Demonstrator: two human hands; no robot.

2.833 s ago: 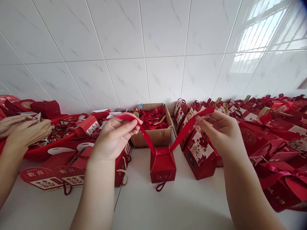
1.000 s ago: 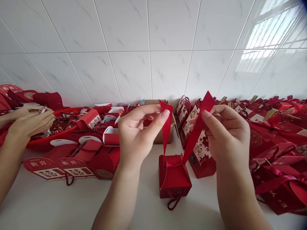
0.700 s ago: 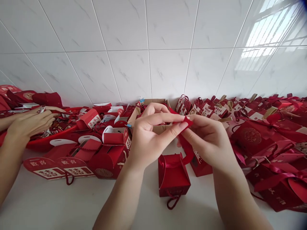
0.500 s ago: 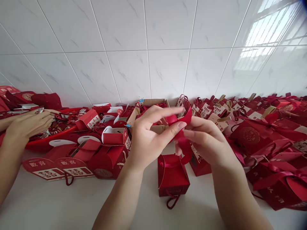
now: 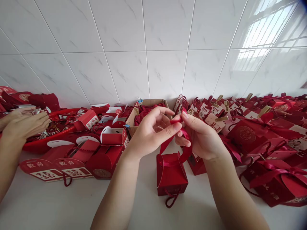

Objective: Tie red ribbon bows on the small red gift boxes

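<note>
A small red gift box (image 5: 172, 175) stands on the white table in front of me, its dark red cord handle (image 5: 171, 202) hanging down the near side. Red ribbon (image 5: 186, 156) rises from the top of the box into both hands. My left hand (image 5: 153, 132) pinches the ribbon between thumb and fingers. Opposite it, my right hand (image 5: 200, 134) grips the ribbon with thumb and forefinger, its other fingers curled around a hanging loop. The fingertips of the two hands nearly meet above the box.
Several red boxes (image 5: 103, 159) stand at left, beside a red tray (image 5: 50, 142) of small packets where another person's hands (image 5: 26, 124) work. An open cardboard box (image 5: 153, 103) holds red ribbon by the tiled wall. Ribbon-tied boxes (image 5: 280, 182) crowd the right.
My right hand has turned and lifted, its thumb now pointing up at the ribbon. The ribbon between my hands has shifted and narrowed. The red gift box stays in place.
</note>
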